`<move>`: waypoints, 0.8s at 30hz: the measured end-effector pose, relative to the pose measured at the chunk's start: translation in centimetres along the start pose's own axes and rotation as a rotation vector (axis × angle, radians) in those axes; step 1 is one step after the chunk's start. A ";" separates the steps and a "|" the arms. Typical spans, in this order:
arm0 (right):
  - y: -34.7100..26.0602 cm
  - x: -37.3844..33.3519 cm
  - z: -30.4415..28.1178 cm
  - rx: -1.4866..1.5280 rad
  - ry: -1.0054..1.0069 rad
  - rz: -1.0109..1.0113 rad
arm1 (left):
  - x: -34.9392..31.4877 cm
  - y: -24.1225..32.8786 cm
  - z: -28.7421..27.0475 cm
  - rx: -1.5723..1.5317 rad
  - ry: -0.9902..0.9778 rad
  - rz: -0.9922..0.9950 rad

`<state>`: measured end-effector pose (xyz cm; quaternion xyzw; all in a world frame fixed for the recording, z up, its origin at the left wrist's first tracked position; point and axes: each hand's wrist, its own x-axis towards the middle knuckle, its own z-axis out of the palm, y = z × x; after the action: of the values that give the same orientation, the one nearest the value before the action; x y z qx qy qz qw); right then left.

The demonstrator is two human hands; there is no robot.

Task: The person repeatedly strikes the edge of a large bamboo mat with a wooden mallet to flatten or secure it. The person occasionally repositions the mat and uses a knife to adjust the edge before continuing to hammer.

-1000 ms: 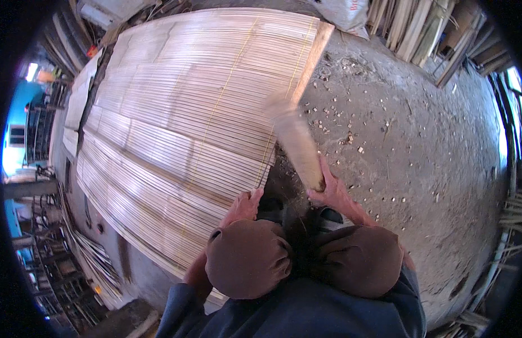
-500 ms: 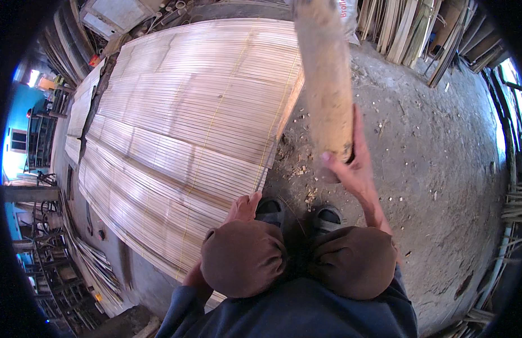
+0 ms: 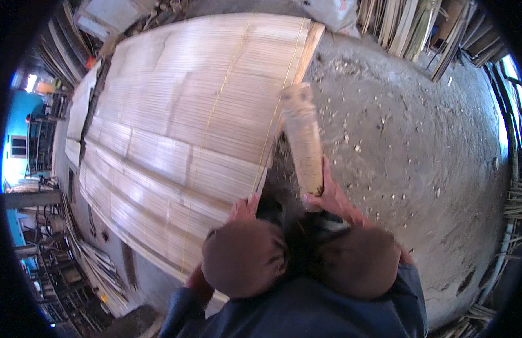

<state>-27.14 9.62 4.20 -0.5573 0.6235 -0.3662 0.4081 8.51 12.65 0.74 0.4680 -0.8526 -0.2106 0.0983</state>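
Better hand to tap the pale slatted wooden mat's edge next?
Right hand, probably: it holds a long tan wooden block near that edge; left hand is at the mat, no tool visible.

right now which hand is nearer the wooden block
Right. The right hand holds the wooden block by its near end; the left hand is left of it, at the edge of the slatted mat.

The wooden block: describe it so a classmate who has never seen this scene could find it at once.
Follow the right edge of the broad, pale slatted mat down towards the brown-covered knees. Just before them, the right hand grips the wooden block by its near end. Unlike the mat's thin strips, it is one thick, chunky piece.
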 end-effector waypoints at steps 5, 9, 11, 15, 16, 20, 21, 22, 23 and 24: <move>-1.4 1.0 -1.2 0.223 0.129 -0.040 | 4.2 1.9 0.1 0.105 -0.217 -0.228; -5.3 1.9 -2.0 0.406 0.165 -0.117 | 2.9 -1.6 1.9 0.108 -0.316 -0.205; -8.3 1.8 -4.5 0.380 0.294 -0.163 | 4.5 2.3 -1.9 -0.089 -0.320 -0.286; -15.2 2.1 -10.6 0.223 0.666 -0.546 | 5.0 5.1 -5.8 -0.464 -0.243 -0.571; -15.5 2.7 -11.9 0.172 0.756 -0.624 | 4.7 4.9 -5.4 -0.467 -0.209 -0.611; -8.9 2.1 -7.6 0.049 0.632 -0.492 | 4.8 2.1 -2.6 -0.504 -0.282 -0.880; -5.6 0.8 -5.1 0.015 0.436 -0.331 | 5.2 1.3 -2.8 -0.484 -0.394 -0.897; -2.1 -0.8 -2.6 -0.022 0.215 -0.162 | 5.0 0.6 -1.5 -0.385 -0.368 -0.754; 0.2 -2.5 -0.3 -0.023 -0.024 -0.016 | 4.6 -0.1 -1.2 -0.257 -0.320 -0.626; 1.4 -3.3 1.5 0.024 -0.123 0.036 | 1.3 -1.3 1.1 -0.043 -0.164 -0.354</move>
<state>-26.12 13.05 2.64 -0.5625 0.6029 -0.3312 0.4587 8.39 11.22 -0.89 0.5896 -0.7575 -0.2804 -0.0003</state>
